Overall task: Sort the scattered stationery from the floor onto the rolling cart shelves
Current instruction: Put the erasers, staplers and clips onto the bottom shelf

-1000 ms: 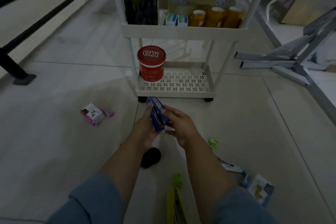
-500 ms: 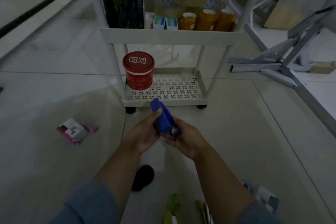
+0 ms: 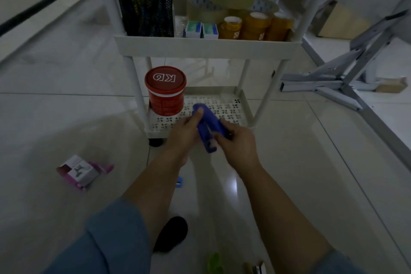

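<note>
Blue stapler (image 3: 209,128): centre frame, above the floor. Your left hand (image 3: 185,132) and right hand (image 3: 239,143) both curl round it. Lay it flat on the cart's bottom shelf (image 3: 231,107) (clear of the red tub (image 3: 165,95)).

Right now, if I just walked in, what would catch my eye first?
The left hand and right hand together hold a blue stapler by the white cart's bottom shelf. A red tub stands at that shelf's left end, and a pink-and-white box lies on the floor further left.
</note>
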Motion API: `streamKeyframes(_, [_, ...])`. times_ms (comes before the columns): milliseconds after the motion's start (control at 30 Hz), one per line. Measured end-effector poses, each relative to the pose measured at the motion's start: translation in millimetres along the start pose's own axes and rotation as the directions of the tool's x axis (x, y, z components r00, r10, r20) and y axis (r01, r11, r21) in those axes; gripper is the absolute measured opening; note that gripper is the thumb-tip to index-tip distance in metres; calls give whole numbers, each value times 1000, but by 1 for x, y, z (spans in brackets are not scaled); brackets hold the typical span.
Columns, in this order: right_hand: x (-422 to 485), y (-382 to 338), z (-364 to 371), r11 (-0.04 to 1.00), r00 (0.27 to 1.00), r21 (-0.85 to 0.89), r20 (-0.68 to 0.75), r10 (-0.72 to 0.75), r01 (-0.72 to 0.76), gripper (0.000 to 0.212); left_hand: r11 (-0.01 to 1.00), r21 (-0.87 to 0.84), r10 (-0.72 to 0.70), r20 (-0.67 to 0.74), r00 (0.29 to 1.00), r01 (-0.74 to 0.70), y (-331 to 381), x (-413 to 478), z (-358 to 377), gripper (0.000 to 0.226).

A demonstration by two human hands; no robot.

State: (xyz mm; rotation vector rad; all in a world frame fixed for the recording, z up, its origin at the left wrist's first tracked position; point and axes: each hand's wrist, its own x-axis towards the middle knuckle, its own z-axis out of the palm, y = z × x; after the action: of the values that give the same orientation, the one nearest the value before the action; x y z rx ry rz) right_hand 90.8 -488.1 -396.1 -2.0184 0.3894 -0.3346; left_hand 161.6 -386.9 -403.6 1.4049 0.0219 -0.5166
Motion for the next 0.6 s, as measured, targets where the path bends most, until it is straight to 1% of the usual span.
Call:
streamKeyframes(33, [11, -1, -2, 997, 998, 64, -49, 45, -42, 42, 996, 65, 69, 4, 998, -69, 1, 4, 0, 27])
streamKeyframes(67, [25, -1, -4, 989, 992, 126, -92, 91, -79, 40, 969, 198, 149, -6, 989, -145, -1, 10, -3, 31])
streamKeyframes(100, [40, 1, -5, 983, 984, 155, -131, 123, -103, 37, 894, 400, 224, -5, 975, -203, -5, 16, -6, 37])
streamKeyframes(133, [56, 3, -6, 984, 975, 139, -173, 136, -113, 34, 749, 619, 272, 38, 961, -237, -11, 22, -12, 43])
streamKeyframes(167, [71, 6, -7, 987, 967, 99, -213, 143, -124, 30, 554, 796, 258, 113, 960, -243, -18, 27, -17, 47])
streamKeyframes(200, [86, 11, -7, 989, 959, 50, -245, 145, -137, 28, 355, 905, 194, 174, 965, -235, -26, 32, -22, 49])
streamKeyframes(233, [98, 17, -6, 989, 954, -6, -266, 141, -148, 26, 190, 954, 130, 210, 969, -232, -34, 36, -26, 50])
streamKeyframes(267, [107, 23, -5, 986, 953, -67, -274, 128, -151, 23, 79, 968, 101, 231, 968, -240, -41, 38, -28, 51])
streamKeyframes(300, [114, 30, -4, 980, 955, -126, -273, 115, -154, 21, 23, 970, 102, 239, 966, -243, -46, 39, -29, 52])
streamKeyframes(333, [119, 36, -2, 972, 957, -174, -268, 107, -158, 21, 5, 970, 136, 238, 962, -241, -51, 39, -28, 53])
streamKeyframes(467, [128, 56, 7, 928, 974, -332, -200, 106, -169, 34, -16, 974, 254, 220, 942, -224, -63, 38, -24, 54])
streamKeyframes(533, [136, 64, 10, 892, 982, -423, -161, 97, -157, 33, -13, 976, 272, 215, 938, -220, -69, 40, -23, 53])
streamKeyframes(600, [142, 68, 15, 845, 989, -522, -136, 55, -119, 30, -34, 976, 277, 214, 937, -214, -73, 42, -23, 53])
